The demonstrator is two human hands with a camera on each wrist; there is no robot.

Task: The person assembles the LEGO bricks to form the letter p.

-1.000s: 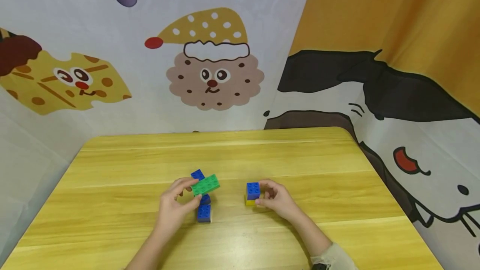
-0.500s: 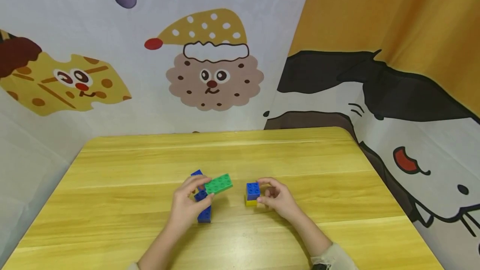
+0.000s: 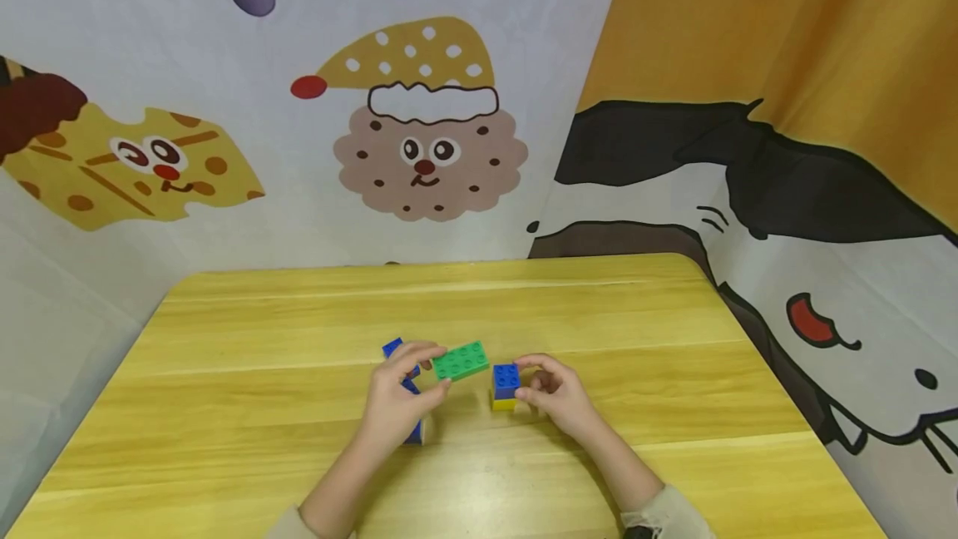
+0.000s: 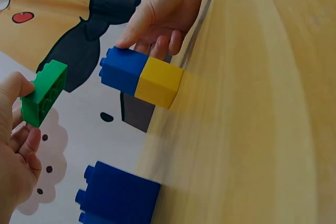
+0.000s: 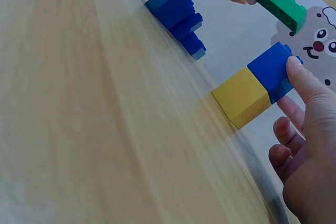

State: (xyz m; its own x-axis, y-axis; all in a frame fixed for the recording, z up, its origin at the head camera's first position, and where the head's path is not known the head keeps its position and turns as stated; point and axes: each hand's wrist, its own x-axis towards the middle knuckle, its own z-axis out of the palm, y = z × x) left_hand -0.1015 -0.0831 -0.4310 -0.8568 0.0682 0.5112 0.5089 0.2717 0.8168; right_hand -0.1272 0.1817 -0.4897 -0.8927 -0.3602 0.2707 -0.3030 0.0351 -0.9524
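Observation:
A green building block (image 3: 461, 362), two studs wide, is pinched at one end by my left hand (image 3: 397, 398) and held above the table. Its hollow underside shows in the left wrist view. Just to its right, a blue block (image 3: 506, 381) sits on a yellow block (image 3: 504, 405), stacked upright on the table. With thumb and fingers, my right hand (image 3: 557, 396) holds the blue block from the right side. In the right wrist view the green block (image 5: 281, 7) hangs beyond the blue one, apart from it.
Several blue blocks (image 5: 175, 11) stand in a row on the wooden table (image 3: 247, 406), left of the stack and partly hidden behind my left hand in the head view. A cloth printed with cartoon figures (image 3: 430, 165) hangs behind the table's far edge.
My left hand has carried the green block rightward, from over the blue blocks to close beside the blue-and-yellow stack. My right hand has stayed at the stack.

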